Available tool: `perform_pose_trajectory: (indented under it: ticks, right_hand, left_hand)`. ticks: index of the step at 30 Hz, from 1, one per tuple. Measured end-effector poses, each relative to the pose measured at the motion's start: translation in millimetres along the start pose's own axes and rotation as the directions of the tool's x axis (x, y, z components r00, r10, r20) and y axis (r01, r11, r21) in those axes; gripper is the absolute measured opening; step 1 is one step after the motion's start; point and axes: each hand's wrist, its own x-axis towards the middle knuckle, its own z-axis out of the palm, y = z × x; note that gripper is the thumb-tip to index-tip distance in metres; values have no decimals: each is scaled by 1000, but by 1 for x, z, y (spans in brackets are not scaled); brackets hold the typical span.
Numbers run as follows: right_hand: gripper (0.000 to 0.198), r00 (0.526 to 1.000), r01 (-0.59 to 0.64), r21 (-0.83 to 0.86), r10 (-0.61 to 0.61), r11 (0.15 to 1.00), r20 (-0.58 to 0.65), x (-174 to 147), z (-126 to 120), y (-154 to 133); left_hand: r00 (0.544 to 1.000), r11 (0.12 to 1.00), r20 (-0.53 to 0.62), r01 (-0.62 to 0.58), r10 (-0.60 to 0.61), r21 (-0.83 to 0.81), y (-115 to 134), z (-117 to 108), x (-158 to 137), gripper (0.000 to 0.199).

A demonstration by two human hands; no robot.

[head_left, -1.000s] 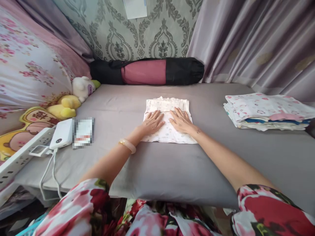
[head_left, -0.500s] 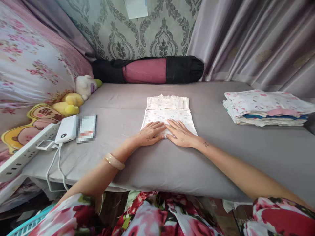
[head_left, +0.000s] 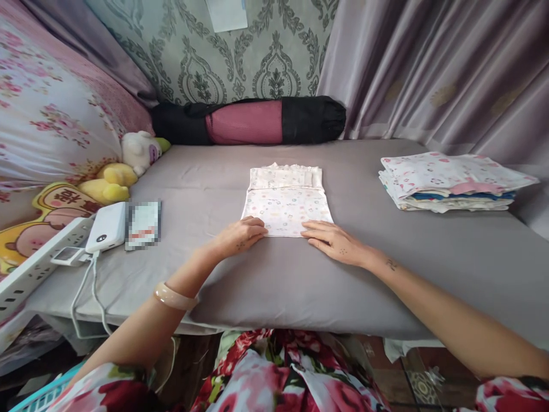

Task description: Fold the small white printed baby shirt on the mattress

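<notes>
While both hands are resting at the near hem of the folded garment (head_left: 286, 201), the entry reads as follows. Item one: a small white printed garment, lying flat at the middle of the grey mattress (head_left: 386, 269), frilled edge toward twelve o'clock. Item two: left hand (head_left: 240, 236), fingers curling over the near-left corner, seemingly pinching the hem, though the grasp itself is not showing clearly. Item three: right hand (head_left: 335, 240), lying flat and released, fingertips touching the near-right corner. At three o'clock, a stack of folded clothes (head_left: 450, 182) is sitting well apart. At nine o'clock, a white power bank (head_left: 107, 226) is lying beside a plush toy (head_left: 124, 171). Judged step: smoothing is finishing, the next fold is beginning. It likely calls for lifting both near corners evenly toward twelve o'clock.
</notes>
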Motion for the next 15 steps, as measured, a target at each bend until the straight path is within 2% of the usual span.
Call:
perform_pose_trajectory:
  ticks: [4, 8, 11, 15]
  right_hand:
    - [35, 998, -65, -12, 65, 998, 12, -11, -13, 8]
    - [38, 991, -130, -42, 132, 991, 28, -20, -23, 13]
    - [43, 993, -120, -75, 121, 990, 2, -26, -26, 19]
    - [44, 996, -88, -100, 85, 991, -33, -29, -25, 25]
  left_hand:
    - [995, 995, 54, 75, -78, 63, 2, -6, -3, 34]
    - [982, 975, 43, 176, -184, 134, -2, -7, -8, 38]
    - [974, 959, 3, 222, -226, 176, -9, -7, -15, 40]
    - [974, 965, -56, 226, -221, 129, -17, -7, -24, 38]
